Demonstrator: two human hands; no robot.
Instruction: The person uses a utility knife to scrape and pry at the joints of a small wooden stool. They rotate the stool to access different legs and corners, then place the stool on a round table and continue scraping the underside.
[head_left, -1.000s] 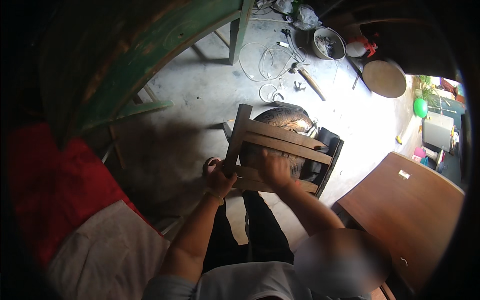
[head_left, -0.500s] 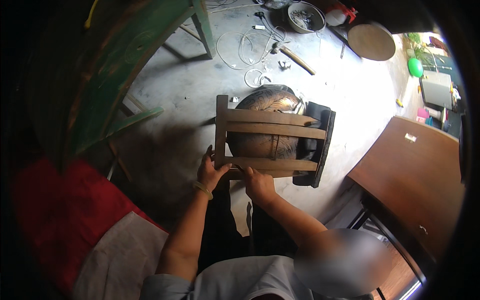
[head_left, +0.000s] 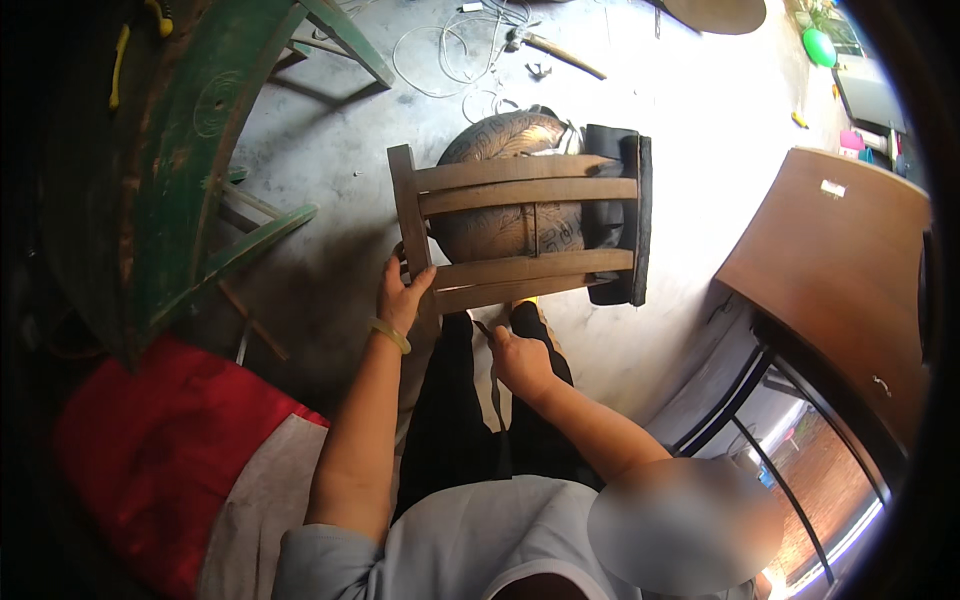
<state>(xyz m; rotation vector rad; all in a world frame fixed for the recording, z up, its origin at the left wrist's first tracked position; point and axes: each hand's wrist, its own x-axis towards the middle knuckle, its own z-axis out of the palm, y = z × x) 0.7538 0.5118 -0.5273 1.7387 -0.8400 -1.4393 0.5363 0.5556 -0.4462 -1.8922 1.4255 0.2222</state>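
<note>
A small wooden frame (head_left: pixel 540 190), with long slats and a crossbar at its left end, lies on its side like an upturned stool. Its right end is a black slab (head_left: pixel 641 220). My left hand (head_left: pixel 402 290) grips the near end of the crossbar, thumb on top. Fingers closed, my right hand (head_left: pixel 520 360) is just short of the near slat, apart from the frame. A thin dark tool (head_left: pixel 481 327) pokes out of its fist; its kind is unclear. Behind the slats sits a round, bronze-patterned cushion-like seat (head_left: pixel 490 140), partly hidden.
A green wooden bench (head_left: pixel 215 110) stands at left, a red cloth (head_left: pixel 170 450) nearer me. At right is a brown table (head_left: pixel 820 260) with black legs. On the floor beyond lie a hammer (head_left: pixel 565 54) and a white cable (head_left: pixel 425 60).
My right hand has drawn back from the near slat, the dark tool still in it. My left hand stays on the crossbar. The whole view has shifted, and the frame appears higher in it.
</note>
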